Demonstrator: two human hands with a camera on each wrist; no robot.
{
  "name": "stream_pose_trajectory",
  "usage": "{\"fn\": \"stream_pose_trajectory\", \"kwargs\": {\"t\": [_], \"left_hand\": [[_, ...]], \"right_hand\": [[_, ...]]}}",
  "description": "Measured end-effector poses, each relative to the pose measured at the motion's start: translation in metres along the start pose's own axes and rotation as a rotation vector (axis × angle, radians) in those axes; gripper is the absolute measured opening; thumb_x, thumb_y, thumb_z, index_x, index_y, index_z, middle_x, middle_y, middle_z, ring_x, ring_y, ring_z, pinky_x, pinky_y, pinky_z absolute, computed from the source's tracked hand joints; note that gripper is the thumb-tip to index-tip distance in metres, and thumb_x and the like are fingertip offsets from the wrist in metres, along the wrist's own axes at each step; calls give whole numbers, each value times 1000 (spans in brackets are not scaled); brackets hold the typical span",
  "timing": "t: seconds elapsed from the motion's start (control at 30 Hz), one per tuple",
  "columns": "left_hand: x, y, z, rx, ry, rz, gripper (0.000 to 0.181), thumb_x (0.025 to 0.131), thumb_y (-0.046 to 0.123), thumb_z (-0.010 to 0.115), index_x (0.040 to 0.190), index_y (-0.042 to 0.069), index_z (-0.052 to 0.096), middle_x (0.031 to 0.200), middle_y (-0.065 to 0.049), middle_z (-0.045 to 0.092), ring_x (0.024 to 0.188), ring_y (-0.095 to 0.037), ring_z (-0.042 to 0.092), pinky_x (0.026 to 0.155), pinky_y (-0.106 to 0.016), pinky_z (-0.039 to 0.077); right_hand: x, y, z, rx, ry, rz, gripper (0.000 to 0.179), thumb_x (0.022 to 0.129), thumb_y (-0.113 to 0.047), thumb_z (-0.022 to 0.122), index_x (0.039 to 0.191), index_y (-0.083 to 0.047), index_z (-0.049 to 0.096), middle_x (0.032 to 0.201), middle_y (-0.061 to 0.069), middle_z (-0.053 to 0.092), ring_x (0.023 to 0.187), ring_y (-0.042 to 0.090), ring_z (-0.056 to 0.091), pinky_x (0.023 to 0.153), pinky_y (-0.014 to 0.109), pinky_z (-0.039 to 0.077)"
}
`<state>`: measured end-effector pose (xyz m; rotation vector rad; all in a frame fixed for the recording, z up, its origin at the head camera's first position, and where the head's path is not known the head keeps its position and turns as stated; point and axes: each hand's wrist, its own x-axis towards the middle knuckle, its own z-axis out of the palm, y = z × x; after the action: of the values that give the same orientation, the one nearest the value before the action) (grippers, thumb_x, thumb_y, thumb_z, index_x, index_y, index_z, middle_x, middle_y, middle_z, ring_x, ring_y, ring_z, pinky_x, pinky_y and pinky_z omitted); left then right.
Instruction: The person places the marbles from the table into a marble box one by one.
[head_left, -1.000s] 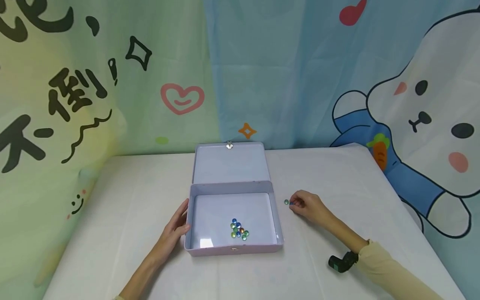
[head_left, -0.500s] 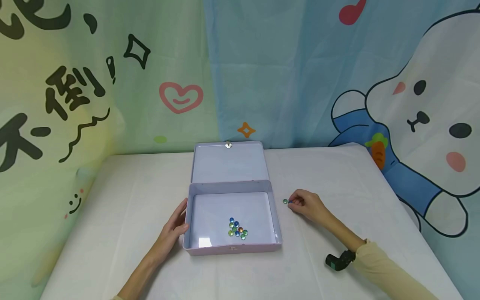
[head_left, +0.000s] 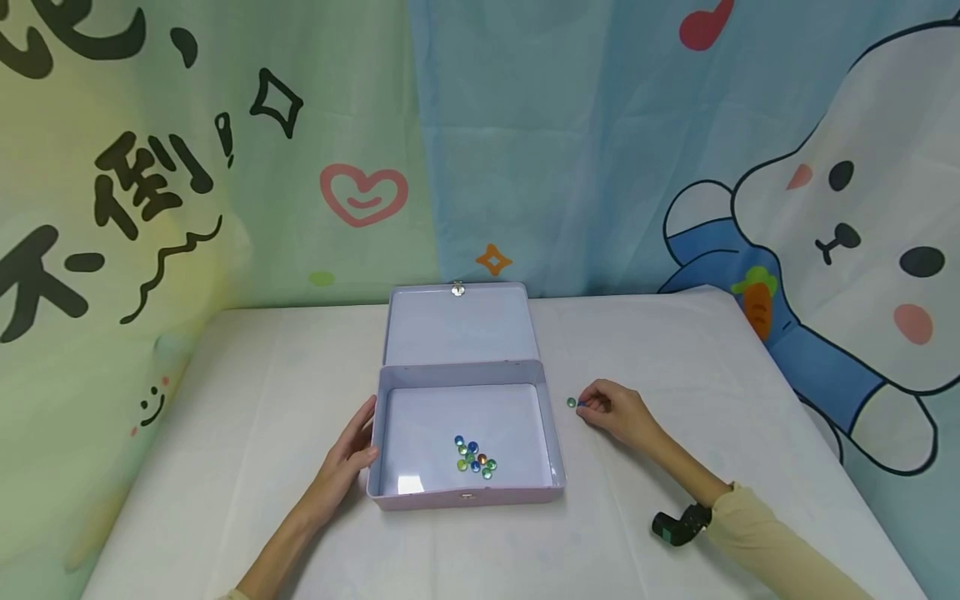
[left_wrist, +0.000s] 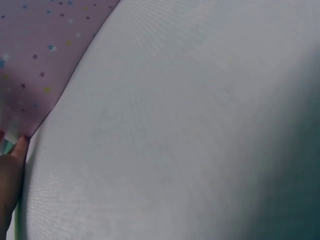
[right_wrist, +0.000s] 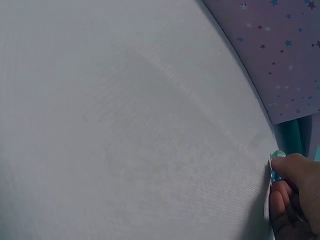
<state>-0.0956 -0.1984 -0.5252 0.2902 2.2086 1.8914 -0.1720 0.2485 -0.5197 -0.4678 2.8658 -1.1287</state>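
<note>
A lilac metal box [head_left: 470, 500] stands on the white table with its lid [head_left: 460, 325] swung back. Several glass marbles [head_left: 476, 460], blue, green, yellowish and one amber, lie clustered on its floor toward the front. My left hand [head_left: 341, 462] rests along the box's left wall, fingers extended and thumb against the side. To the right of the box, my right hand [head_left: 617, 412] pinches a blue marble [head_left: 581, 404] between thumb and fingertips, low at the tabletop. Just left of those fingertips sits a green marble [head_left: 572, 402]. In the right wrist view, a shiny glass marble [right_wrist: 278, 154] shows at the thumb tip.
White cloth covers the table [head_left: 292, 358]. Behind it hangs a printed curtain [head_left: 510, 150] with a cartoon figure on the right. A black device [head_left: 681, 527] is strapped at my right wrist. The box's outside [right_wrist: 280, 55] is patterned with small stars.
Inside the box, the blue marble at the back of the cluster has rolled slightly left. My two hands hold nearly the same places; the view shifts slightly.
</note>
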Motion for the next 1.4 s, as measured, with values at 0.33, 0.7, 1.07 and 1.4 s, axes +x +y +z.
{"fn": "stream_pose_trajectory", "kwargs": {"t": [0.33,0.7,1.07,1.4], "left_hand": [[1,-1,0,-12,1,3,65,98,17,44,156,31,16,164,-7,14,146,-43,23,111,-63,23],[2,-1,1,-26,-2,-1,65,98,19,44,155,32,17,164,-8,14,147,-45,22,111,-66,22],[1,-2,-1,-38,3,-2,65,98,18,45,156,31,17,165,-8,13,147,-44,21,111,-64,21],[1,-2,-1,-35,3,-8,65,98,19,45,155,33,17,164,-7,14,147,-44,22,111,-64,21]], "right_hand": [[-2,4,1,22,13,8,15,84,-9,73,96,-5,66,82,1,65,71,0,54,65,17,49],[-4,4,-7,16,-18,62,14,85,-12,72,97,-6,67,83,2,66,73,4,55,67,17,49],[2,-10,-24,23,-28,30,12,86,-9,70,97,-5,68,83,4,67,72,3,55,65,17,49],[9,-41,-35,179,-84,54,21,89,-22,70,103,-6,68,96,8,71,79,4,60,70,17,52]]}}
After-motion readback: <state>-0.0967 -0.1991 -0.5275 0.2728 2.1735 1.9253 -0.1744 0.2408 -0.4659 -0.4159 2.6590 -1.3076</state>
